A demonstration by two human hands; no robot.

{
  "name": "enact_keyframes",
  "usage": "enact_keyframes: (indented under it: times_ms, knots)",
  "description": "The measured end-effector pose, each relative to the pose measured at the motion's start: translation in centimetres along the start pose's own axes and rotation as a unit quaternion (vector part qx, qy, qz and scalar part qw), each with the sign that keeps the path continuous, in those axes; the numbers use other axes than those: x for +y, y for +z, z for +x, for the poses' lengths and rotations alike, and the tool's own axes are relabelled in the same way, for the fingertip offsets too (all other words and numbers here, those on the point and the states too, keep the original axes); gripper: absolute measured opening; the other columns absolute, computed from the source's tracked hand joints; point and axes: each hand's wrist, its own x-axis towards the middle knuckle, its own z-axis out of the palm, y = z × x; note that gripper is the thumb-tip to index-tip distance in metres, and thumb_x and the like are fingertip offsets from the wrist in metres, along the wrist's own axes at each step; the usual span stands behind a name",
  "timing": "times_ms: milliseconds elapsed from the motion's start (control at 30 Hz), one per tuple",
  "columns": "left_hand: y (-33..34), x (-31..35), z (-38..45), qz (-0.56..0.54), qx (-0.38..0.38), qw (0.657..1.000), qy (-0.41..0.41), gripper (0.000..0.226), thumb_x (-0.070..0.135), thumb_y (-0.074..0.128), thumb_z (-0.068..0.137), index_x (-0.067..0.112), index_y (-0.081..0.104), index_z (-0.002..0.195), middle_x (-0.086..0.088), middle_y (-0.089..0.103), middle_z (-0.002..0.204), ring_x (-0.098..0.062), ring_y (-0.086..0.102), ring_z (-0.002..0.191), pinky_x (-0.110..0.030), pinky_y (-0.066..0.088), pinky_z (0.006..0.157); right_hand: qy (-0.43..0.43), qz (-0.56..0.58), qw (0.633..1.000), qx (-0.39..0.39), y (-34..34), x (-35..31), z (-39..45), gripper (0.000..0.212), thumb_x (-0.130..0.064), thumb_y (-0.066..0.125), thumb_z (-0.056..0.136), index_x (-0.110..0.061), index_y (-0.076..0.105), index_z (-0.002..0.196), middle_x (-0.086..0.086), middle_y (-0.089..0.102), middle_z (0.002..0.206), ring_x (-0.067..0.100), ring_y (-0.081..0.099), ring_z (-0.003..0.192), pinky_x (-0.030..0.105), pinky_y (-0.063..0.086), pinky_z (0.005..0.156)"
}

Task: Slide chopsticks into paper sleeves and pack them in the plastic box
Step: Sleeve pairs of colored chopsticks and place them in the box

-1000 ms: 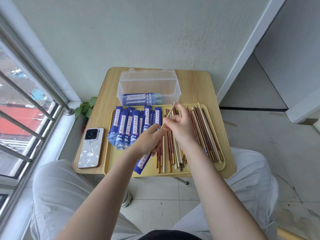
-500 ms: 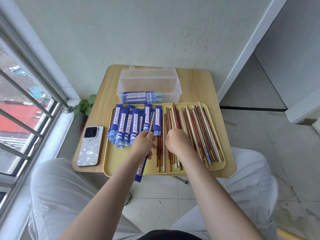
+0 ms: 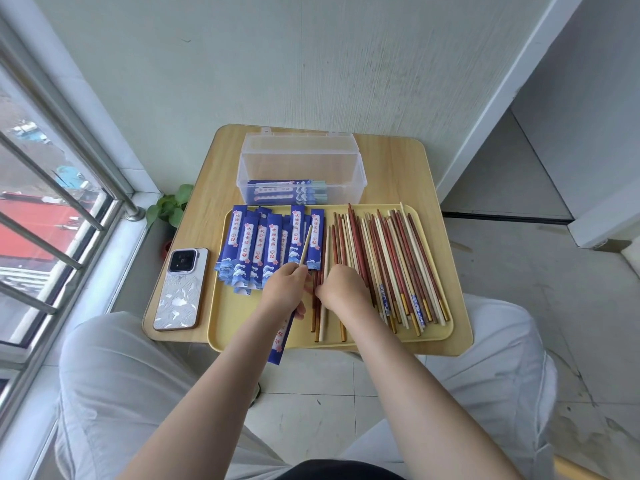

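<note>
Holding a blue sleeve [image 3: 284,336] with one pale chopstick [image 3: 305,244] poking out, our left hand [image 3: 285,289] stays clenched around it above the tray [image 3: 232,317]. Our right hand [image 3: 341,285] curls into the loose chopsticks [image 3: 381,258]; whether it grips one, we cannot tell. Picking a mismatched mate could spoil the pair.

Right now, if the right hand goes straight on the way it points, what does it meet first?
The right hand points down into the loose chopsticks on the tray. It would probably meet them first; it may already touch them.
</note>
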Motion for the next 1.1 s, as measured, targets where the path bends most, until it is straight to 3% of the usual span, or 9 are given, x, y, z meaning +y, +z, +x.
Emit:
enact_keyframes:
  times_ms: [167,267,367,533,600,767,900,1000,1100]
  knots:
    - [0.0,0.2,-0.2,-0.003,-0.003,1.0,-0.007,0.023,0.025,0.042,0.103,0.011,0.059,0.095,-0.005,0.063,0.077,-0.02,0.054,0.039,-0.028,0.047,0.045,-0.002,0.041,0.999,-0.011,-0.6,0.4,-0.1,0.051,-0.058,0.067,0.086,-0.01,0.06,0.102,0.006,0.069,0.091,0.021,0.067,0.076,0.026,0.051,0.057]
    - [-0.1,0.3,-0.2,-0.02,-0.007,1.0,-0.01,0.023,0.025,0.041,0.104,0.011,0.059,0.097,-0.007,0.067,0.082,-0.02,0.053,0.041,-0.028,0.047,0.044,-0.001,0.04,0.999,-0.028,-1.7,0.8,-0.4,0.039,-0.047,0.065,0.09,-0.008,0.063,0.091,0.004,0.066,0.074,0.015,0.058,0.054,0.022,0.041,0.049]
    - [0.2,0.3,-0.2,-0.037,-0.023,0.999,-0.018,0.025,0.027,0.041,0.105,0.01,0.058,0.099,-0.011,0.072,0.092,-0.022,0.053,0.042,-0.029,0.047,0.045,0.001,0.032,0.999,-0.026,-2.5,1.5,-0.3,0.033,-0.037,0.061,0.093,-0.004,0.065,0.095,0.004,0.064,0.064,0.011,0.053,0.039,0.02,0.04,0.045]
    - [0.4,0.5,-0.2,-0.061,-0.03,0.998,-0.005,0.026,0.027,0.042,0.105,0.009,0.059,0.101,-0.008,0.073,0.098,-0.022,0.051,0.04,-0.029,0.047,0.045,-0.004,-0.023,0.997,0.071,-3.9,3.3,1.0,0.014,-0.01,0.058,0.095,-0.005,0.067,0.086,0.006,0.066,0.079,0.02,0.063,0.064,0.026,0.049,0.054]
    - [0.6,0.6,-0.3,-0.066,-0.041,0.997,0.005,0.026,0.027,0.042,0.105,0.007,0.059,0.103,-0.006,0.074,0.099,-0.022,0.05,0.04,-0.029,0.047,0.044,0.002,-0.033,0.997,0.072,-4.2,3.9,1.4,0.016,-0.005,0.057,0.093,-0.006,0.067,0.081,0.005,0.064,0.075,0.021,0.061,0.062,0.025,0.045,0.051]
    - [1.2,0.8,-0.4,-0.059,-0.05,0.997,0.006,0.026,0.028,0.043,0.105,0.008,0.059,0.106,-0.003,0.074,0.099,-0.021,0.05,0.039,-0.027,0.045,0.041,-0.02,-0.039,0.997,0.069,-3.1,4.0,1.9,0.025,-0.027,0.069,0.092,-0.009,0.065,0.077,0.002,0.062,0.072,0.02,0.063,0.064,0.03,0.053,0.06]
    - [1.1,0.5,-0.3,-0.064,-0.048,0.997,0.008,0.027,0.028,0.043,0.105,0.006,0.059,0.106,-0.004,0.074,0.099,-0.021,0.05,0.038,-0.028,0.046,0.042,-0.027,-0.047,0.997,0.06,-2.5,3.8,1.8,0.034,-0.033,0.069,0.092,-0.016,0.05,0.07,-0.001,0.047,0.063,0.017,0.049,0.051,0.025,0.036,0.047]
    - [1.0,0.5,-0.3,-0.067,-0.054,0.996,0.01,0.027,0.028,0.043,0.106,0.006,0.059,0.105,-0.005,0.074,0.1,-0.022,0.05,0.039,-0.029,0.046,0.043,-0.023,-0.042,0.998,0.048,-2.4,3.6,1.7,0.037,-0.032,0.069,0.093,-0.018,0.045,0.068,-0.001,0.045,0.064,0.018,0.047,0.053,0.025,0.034,0.047]
    - [0.9,0.5,-0.4,-0.072,-0.058,0.996,0.007,0.027,0.028,0.043,0.106,0.007,0.059,0.106,-0.006,0.073,0.101,-0.021,0.05,0.04,-0.029,0.046,0.043,-0.012,-0.061,0.997,0.049,-2.7,3.1,1.4,0.015,-0.023,0.066,0.095,-0.012,0.059,0.088,0.001,0.055,0.076,0.02,0.057,0.065,0.026,0.037,0.047]
